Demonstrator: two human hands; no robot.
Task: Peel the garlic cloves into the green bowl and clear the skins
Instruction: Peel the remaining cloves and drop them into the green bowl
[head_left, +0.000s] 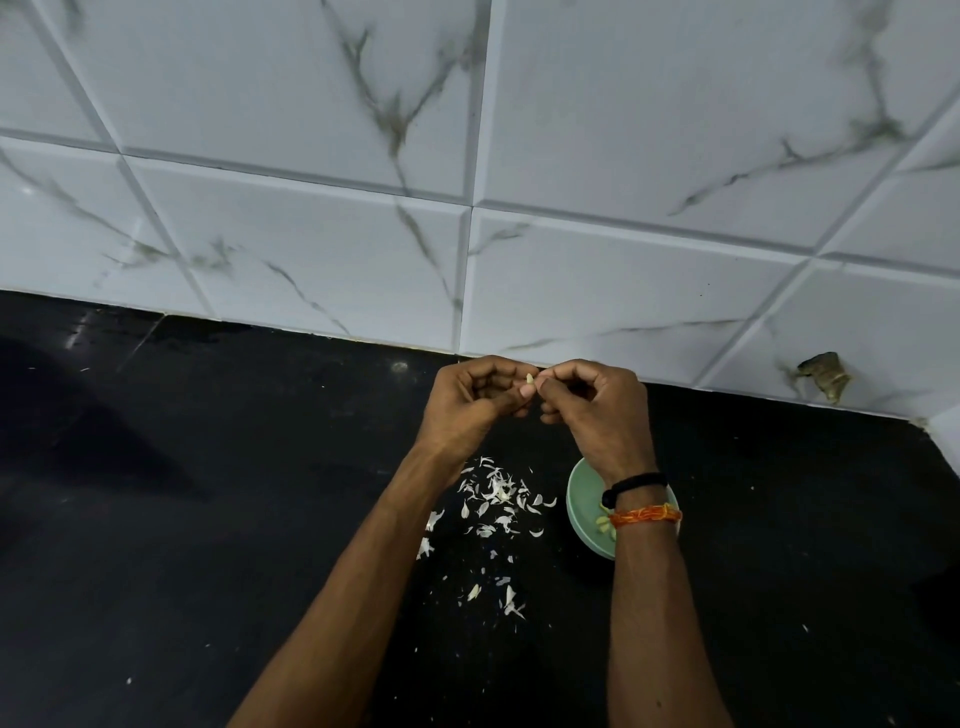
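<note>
A small pale garlic clove (529, 379) is held up in front of the wall, between the fingertips of both hands. My left hand (470, 405) pinches it from the left, and my right hand (597, 408) pinches it from the right with curled fingers. Below my right wrist sits the green bowl (582, 499), partly hidden by my forearm, with a few peeled cloves (602, 522) showing inside. White garlic skins (493, 499) lie scattered on the black counter (208, 519) to the left of the bowl, between my forearms.
A white marble-patterned tiled wall (467, 182) rises straight behind the counter. A chipped hole (826, 376) marks the wall at the right. Loose skin flakes (506, 603) trail toward the near side of the counter.
</note>
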